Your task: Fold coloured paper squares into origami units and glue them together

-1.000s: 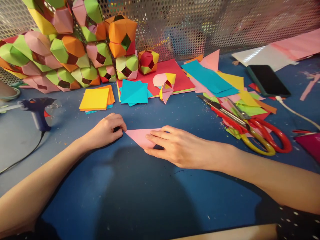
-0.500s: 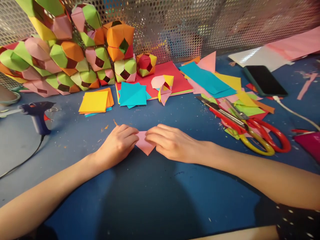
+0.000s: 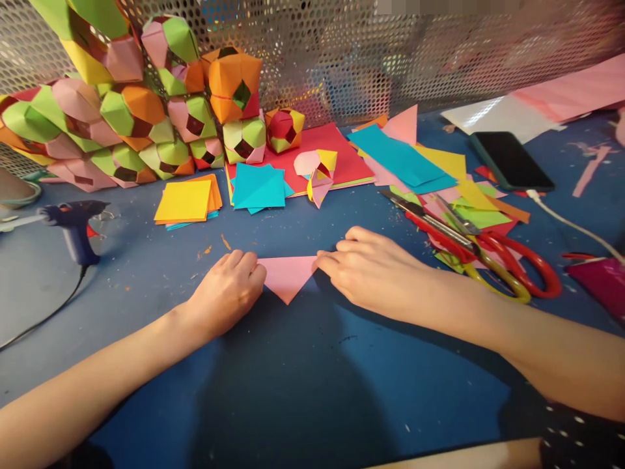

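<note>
In the head view, you have the small folded pink paper triangle (image 3: pixel 287 275) flat on the blue tabletop (image 3: pixel 293 365), in front of you and between your hands, its long edge away from you and its point towards you. Your left hand (image 3: pixel 228 286) is curled over the left corner; its fingertips are partly hidden, so whether it pinches or only presses down cannot be told. Your right hand (image 3: pixel 374 270) pinches the right corner between thumb and fingers. Held at both ends, the long edge lies straight, probably so the paper cannot skew, and the middle is left uncovered where you can see it.

Beyond your hands, the stack of yellow and orange paper squares (image 3: pixel 183 200) and the turquoise paper squares (image 3: pixel 258 187) sit near, presumably for easy reach. The dark blue pistol-shaped glue gun (image 3: pixel 75 228) stands off to your left, its cord seemingly kept out of your way. The scissors with red and yellow handles (image 3: pixel 496 267) lie to your right on coloured paper scraps, handles turned your way. The faceted multicoloured paper balls (image 3: pixel 131 111) are piled against the perforated metal screen (image 3: pixel 317 65), which likely props them.
</note>
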Action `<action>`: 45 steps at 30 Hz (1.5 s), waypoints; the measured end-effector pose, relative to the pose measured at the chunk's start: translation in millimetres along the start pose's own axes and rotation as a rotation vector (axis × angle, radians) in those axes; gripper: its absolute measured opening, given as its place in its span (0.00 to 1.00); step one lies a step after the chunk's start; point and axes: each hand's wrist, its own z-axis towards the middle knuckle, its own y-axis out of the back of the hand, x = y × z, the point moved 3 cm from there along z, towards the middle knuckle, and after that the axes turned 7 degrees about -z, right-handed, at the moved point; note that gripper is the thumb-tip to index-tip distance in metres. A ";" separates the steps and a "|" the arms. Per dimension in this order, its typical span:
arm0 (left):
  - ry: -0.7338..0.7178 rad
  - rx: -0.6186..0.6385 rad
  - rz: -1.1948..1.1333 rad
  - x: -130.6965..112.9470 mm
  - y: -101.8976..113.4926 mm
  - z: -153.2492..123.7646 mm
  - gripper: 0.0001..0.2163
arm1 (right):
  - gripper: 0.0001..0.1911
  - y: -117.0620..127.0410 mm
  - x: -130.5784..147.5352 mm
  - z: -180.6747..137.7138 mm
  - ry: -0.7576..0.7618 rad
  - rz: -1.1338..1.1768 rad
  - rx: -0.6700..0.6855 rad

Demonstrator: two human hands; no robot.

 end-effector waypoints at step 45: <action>0.801 -0.381 -2.169 8.1 -14.8 12.6 0.12 | 0.32 -35.6 10.0 29.0 -0.380 1.406 -0.481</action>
